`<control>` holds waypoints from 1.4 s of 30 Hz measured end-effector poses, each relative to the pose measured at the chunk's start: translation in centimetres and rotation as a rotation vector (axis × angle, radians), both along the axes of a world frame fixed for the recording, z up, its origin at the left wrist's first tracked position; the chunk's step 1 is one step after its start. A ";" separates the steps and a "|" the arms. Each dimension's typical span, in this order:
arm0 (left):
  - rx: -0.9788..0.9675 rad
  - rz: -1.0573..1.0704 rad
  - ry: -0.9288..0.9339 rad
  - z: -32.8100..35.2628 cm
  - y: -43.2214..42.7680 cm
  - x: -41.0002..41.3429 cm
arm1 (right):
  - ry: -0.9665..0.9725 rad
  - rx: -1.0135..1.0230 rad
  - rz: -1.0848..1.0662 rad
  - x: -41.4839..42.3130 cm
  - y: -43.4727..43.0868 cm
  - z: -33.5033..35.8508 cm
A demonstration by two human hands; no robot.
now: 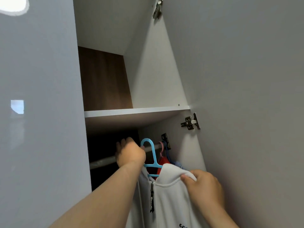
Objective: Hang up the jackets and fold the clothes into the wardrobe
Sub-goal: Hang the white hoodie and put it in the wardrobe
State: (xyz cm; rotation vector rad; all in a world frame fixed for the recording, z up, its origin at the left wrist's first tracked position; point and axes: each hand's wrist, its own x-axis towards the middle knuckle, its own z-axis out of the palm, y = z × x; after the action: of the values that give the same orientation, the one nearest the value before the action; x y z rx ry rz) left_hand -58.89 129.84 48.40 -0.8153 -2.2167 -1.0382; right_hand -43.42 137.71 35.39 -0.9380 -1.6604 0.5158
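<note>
Now | blue hanger (147, 141) hooked over rail (102, 160), just right of my left hand (130, 154), curled, on what I can't tell | right hand (204, 186) pinches white jacket (169, 196) shoulder, nearer me

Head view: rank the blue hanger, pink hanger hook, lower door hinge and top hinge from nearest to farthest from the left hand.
1. Blue hanger, on the rail, right against the left hand.
2. Pink hanger hook, farther right on the rail.
3. Lower door hinge, up and right, just below the shelf.
4. Top hinge, far above, at the picture's top edge.
</note>
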 end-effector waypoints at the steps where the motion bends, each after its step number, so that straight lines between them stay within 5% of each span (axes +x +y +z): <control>1: -0.056 0.025 -0.006 0.5 0.5 -0.8 | 0.012 -0.006 0.000 -0.5 0.4 0.1; 9: -0.348 0.247 -0.066 -0.6 2.7 -7.3 | 0.045 -0.030 -0.004 -3.9 4.4 0.7; 21: -0.107 0.306 0.117 -2.3 3.8 -10.3 | 0.019 -0.043 -0.044 -8.4 7.2 2.1; 42: -0.108 0.265 0.140 -2.4 3.3 -9.8 | -0.174 0.086 -0.139 -8.5 9.9 0.3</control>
State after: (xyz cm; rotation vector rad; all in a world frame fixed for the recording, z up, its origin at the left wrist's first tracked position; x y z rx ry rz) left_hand -68.71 133.18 46.03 -0.5984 -2.2026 -0.7190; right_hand -51.97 147.57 35.71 -1.0500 -1.7433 0.2730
